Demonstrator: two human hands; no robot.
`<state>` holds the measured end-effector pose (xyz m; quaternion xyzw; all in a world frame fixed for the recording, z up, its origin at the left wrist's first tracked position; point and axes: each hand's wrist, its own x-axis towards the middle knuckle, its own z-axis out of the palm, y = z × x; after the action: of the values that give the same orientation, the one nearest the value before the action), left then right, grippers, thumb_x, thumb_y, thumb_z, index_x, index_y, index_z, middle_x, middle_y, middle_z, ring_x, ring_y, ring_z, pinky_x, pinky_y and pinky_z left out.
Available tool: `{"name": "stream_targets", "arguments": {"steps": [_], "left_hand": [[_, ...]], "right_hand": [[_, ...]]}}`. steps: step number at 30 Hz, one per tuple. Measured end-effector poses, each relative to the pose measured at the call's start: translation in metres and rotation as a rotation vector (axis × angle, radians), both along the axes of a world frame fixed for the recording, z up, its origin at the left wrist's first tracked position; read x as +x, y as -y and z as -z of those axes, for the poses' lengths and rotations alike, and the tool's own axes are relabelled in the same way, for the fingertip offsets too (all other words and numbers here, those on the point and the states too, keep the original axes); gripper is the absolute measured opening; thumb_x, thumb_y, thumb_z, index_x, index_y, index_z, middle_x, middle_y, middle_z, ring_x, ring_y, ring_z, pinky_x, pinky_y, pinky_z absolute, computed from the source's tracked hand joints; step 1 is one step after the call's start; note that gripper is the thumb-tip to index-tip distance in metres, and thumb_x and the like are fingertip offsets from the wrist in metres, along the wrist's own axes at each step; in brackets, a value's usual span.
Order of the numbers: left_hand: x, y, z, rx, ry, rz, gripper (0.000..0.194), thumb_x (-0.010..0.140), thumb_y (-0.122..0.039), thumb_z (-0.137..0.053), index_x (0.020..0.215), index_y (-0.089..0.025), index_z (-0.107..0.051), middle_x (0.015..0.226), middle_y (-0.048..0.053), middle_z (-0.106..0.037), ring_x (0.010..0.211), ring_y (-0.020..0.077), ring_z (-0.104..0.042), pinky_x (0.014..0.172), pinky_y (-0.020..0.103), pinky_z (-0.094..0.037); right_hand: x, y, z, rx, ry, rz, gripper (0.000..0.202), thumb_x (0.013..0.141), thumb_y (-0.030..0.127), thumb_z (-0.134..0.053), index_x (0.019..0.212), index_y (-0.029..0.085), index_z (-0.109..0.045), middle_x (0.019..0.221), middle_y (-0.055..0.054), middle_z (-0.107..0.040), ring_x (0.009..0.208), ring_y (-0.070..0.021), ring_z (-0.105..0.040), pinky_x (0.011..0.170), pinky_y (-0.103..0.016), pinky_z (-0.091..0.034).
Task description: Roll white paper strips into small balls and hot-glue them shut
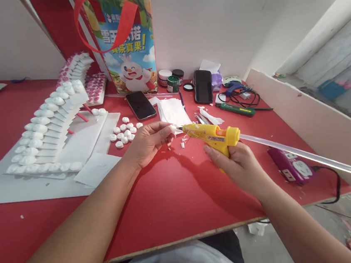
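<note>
My right hand (240, 164) is closed round the handle of a yellow glue gun (205, 133), with a long clear glue stick (303, 153) running out of its back end. Pinched in the fingers of my left hand (151, 142) is a small white paper piece (177, 129), mostly covered by the fingertips. The gun's nozzle meets or nearly meets this piece. Several white rolled paper rosettes (127, 133) lie just beyond my left hand. Farther left stands a curved white stepped model (52, 127), edged with more rosettes, on a white board (0, 191).
Behind my hands lie a stack of white paper (172, 111), a phone (140, 105), a black case (203, 86) and paint jars (173, 83). A green-handled tool (237, 109) and a coiled cable (247, 96) are at right, near a purple power bank (292, 167). A printed bag (125, 40) stands behind.
</note>
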<state>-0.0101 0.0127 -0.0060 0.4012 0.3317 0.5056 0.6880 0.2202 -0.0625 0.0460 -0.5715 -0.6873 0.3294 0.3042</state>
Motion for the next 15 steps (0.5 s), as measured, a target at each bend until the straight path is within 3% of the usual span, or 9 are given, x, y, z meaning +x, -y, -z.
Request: {"name": "stream_targets", "arguments": {"steps": [15], "left_hand": [[-0.0009,0.0005,-0.0008,-0.008,-0.023,0.014,0.034,0.064,-0.041,-0.097,0.08,-0.016,-0.081,0.075,0.003,-0.071,0.068,0.0115,-0.06,0.068,0.027,-0.049]], "right_hand": [[0.0,-0.0005,-0.0004,0.045,-0.004,-0.018,0.049,0.099,0.054,-0.056,0.065,0.022,-0.041,0.06,0.002,-0.039,0.054,-0.0113,-0.035,0.049,-0.029,-0.029]]}}
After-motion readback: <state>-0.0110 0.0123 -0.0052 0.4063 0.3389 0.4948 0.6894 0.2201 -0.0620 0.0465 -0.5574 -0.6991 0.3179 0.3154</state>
